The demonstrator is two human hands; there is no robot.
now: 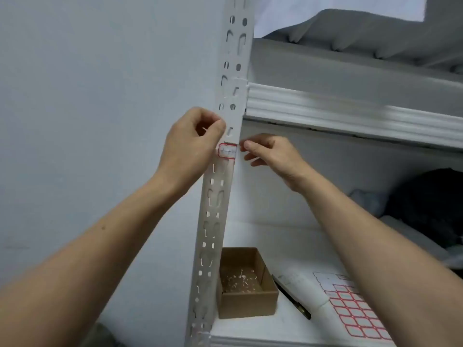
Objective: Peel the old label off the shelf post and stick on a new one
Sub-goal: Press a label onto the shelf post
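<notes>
The red-bordered label (227, 151) is lying flat on the shelf post (235, 71), thin, light, probably tearing easily; 1 corner is offering the best hold. The left hand (193, 144) is curling beside it, contents unclear; the right hand (271, 156), fingers loose, is touching its right edge

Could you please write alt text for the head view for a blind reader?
A left hand and a right hand flank a red-bordered label on a white slotted shelf post. On the shelf below sit a cardboard box, a pen and a label sheet.
</notes>
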